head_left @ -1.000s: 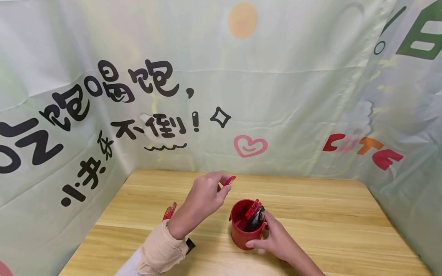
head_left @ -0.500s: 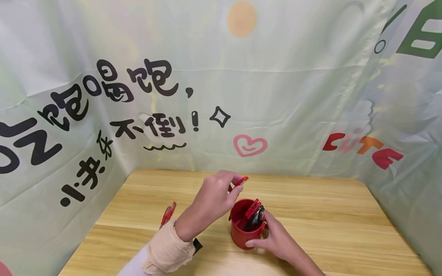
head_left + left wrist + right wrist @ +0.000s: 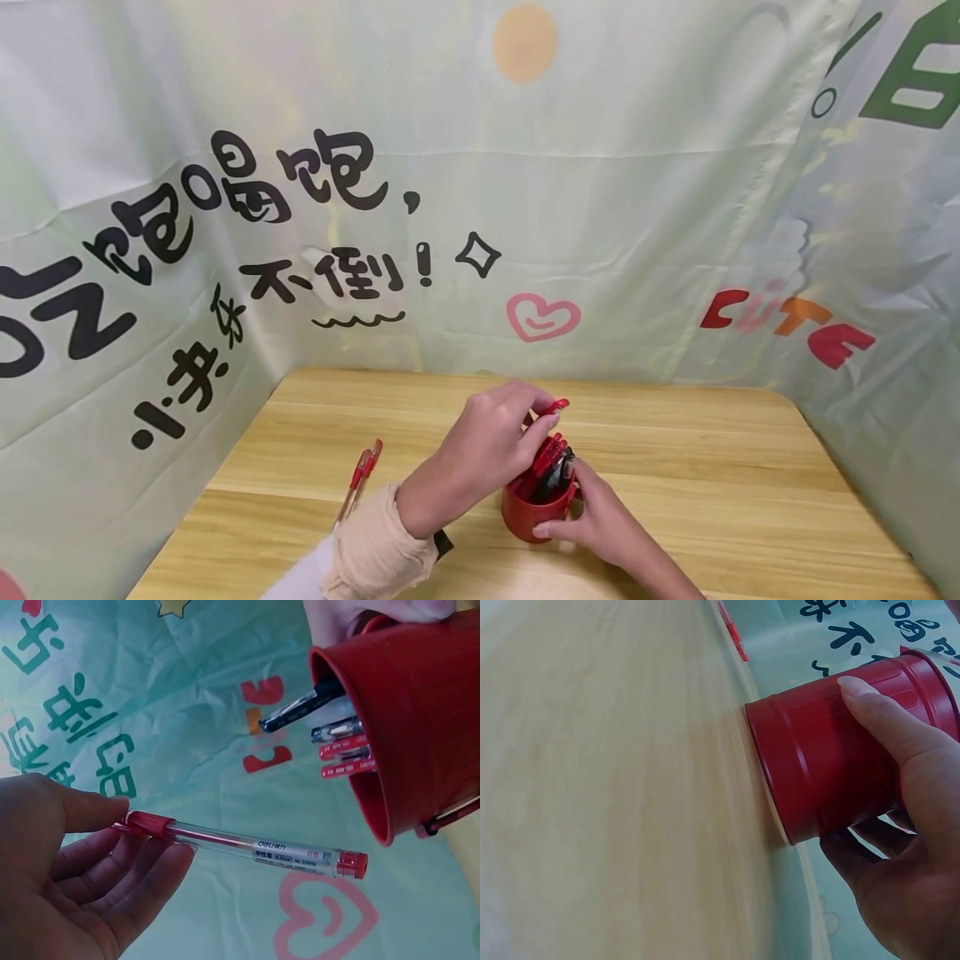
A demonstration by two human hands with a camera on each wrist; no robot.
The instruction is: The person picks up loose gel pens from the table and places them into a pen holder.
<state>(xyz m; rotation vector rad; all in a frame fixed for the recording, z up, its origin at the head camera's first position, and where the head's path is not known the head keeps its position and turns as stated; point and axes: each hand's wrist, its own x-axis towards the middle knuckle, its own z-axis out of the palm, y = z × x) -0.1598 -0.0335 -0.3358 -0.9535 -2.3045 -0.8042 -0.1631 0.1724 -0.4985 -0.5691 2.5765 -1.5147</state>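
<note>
Between thumb and fingers my left hand (image 3: 487,442) pinches a red gel pen (image 3: 225,838) by its capped end, above the opening of a red metal bucket (image 3: 528,521). In the left wrist view the pen's other end points toward the bucket's mouth, apart from the rim. Several red and black pens (image 3: 345,754) lean together inside the bucket. My right hand (image 3: 611,525) grips the bucket's side, with the thumb (image 3: 889,720) along its wall in the right wrist view. The bucket stands upright on the table.
Red-capped pens (image 3: 363,471) lie on the wooden table (image 3: 712,475) left of my left forearm. A small black object (image 3: 444,544) shows partly from behind that wrist. Printed cloth walls (image 3: 637,233) enclose the table's back and sides.
My left hand has moved right with the pen, from left of the bucket to over its opening. The right hand and the bucket have stayed in place.
</note>
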